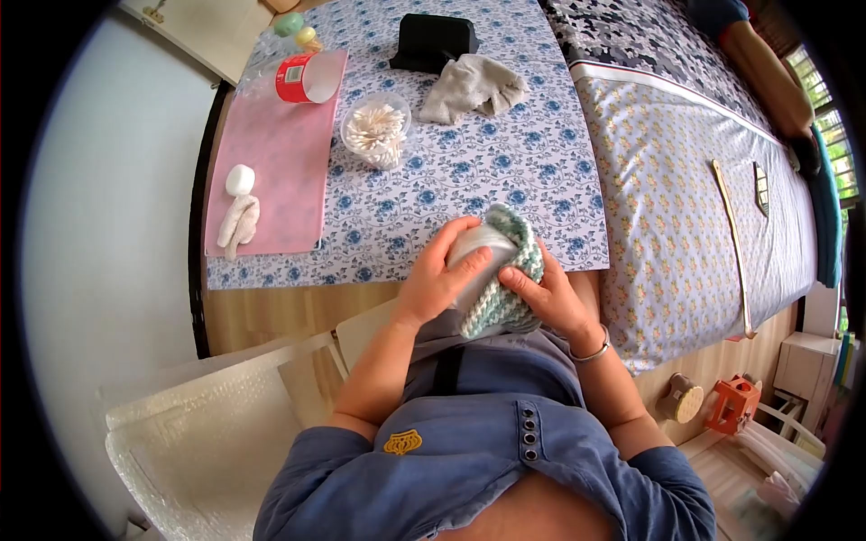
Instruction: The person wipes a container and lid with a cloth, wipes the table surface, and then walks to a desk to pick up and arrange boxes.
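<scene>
Blue-flowered cloth (469, 180) covers the table in front of us, with a bed (686, 207) in a yellow-flowered sheet running alongside on the right and a pale wall on the left.

From the head camera — the only view we have — our left hand (437, 284) is curled round a white cup (476, 257), thumb across its pale side, while our right hand (550, 298) pinches the green-and-white knitted sleeve (505, 298) against it, fingertips pressed into the yarn. The bundle sits just off the near table edge, above our lap, touching nothing but our hands.

Farther back on the cloth stand a clear tub of cotton swabs (374, 131), a crumpled grey cloth (474, 86) and a black box (436, 41). On the pink mat (284, 171) at the left lie a red tape roll (302, 78) and a small white lump (240, 178).

We judge the main risk to be a slip: the cup looks smooth and the knit stretchy, so a hard tug by the right hand could pop the cup out of the left — and with no table beneath, it would drop to our lap or the floor. Pulling unevenly could also bunch the yarn on one side or snag a stitch under a fingernail. A jerk forward could carry our hands towards the swab tub, though it stands well apart.
</scene>
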`<state>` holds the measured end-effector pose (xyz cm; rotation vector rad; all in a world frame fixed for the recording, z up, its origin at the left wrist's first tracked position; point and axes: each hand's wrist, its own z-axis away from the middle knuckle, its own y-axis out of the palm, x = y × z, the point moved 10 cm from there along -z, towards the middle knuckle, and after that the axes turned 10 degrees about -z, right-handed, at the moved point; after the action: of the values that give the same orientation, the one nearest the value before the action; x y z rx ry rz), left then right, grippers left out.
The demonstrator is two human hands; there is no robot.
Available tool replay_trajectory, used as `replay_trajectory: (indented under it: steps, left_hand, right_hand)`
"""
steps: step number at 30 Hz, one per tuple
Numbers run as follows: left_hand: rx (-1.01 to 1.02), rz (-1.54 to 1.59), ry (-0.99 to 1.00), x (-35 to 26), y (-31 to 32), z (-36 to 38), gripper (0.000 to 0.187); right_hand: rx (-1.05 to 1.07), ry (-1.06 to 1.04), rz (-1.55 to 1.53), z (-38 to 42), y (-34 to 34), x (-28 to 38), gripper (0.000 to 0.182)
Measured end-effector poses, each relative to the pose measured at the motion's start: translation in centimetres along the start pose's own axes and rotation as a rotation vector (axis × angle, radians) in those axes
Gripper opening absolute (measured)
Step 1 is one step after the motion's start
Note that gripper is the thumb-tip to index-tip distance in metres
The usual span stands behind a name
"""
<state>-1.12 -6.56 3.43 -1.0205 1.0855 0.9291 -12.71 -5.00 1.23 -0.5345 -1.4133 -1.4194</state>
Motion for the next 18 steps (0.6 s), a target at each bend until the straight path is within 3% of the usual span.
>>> replay_trajectory:
  steps: [2, 4, 6, 7, 9, 10, 15, 17, 18]
  left_hand:
    - [0.0, 0.028, -0.01, 0.2, 0.2, -0.1, 0.04]
    - [-0.001, 0.054, -0.015, 0.4, 0.9, -0.2, 0.041]
    - [-0.318, 0.236, 0.076, 0.1, -0.7, 0.8, 0.039]
    - [-0.316, 0.237, 0.073, 0.1, 0.0, 0.8, 0.039]
    - [-0.503, 0.608, 0.044, 1.1, -0.5, 1.6, 0.036]
    - [-0.535, 0.565, 0.031, 1.1, -0.7, 1.7, 0.03]
    - [-0.313, 0.299, -0.017, 1.6, -1.9, 0.5, 0.029]
    - [-0.03, 0.2, -0.032, 0.7, -0.4, 0.0, 0.031]
    - [-0.035, 0.248, -0.068, 1.3, -0.3, -0.1, 0.03]
  right_hand:
    - [0.065, 0.006, 0.171, -0.2, 0.3, 0.7, 0.052]
    - [0.023, -0.05, 0.082, -0.4, 0.4, 1.1, 0.053]
    - [-0.072, -0.099, -0.092, -0.6, 0.3, 1.1, 0.056]
    - [-0.147, -0.117, -0.199, -0.2, 0.5, 0.8, 0.058]
    - [-0.252, -0.139, -0.26, 0.2, 0.6, -0.5, 0.056]
    - [-0.262, -0.147, -0.307, 0.2, 0.6, -1.2, 0.053]
    - [-0.159, 0.005, -0.334, -0.1, 0.0, -1.3, 0.052]
    - [0.033, 0.009, -0.039, -0.1, 1.3, 0.0, 0.053]
    - [0.043, 0.027, 0.049, -0.2, 1.3, 0.3, 0.054]
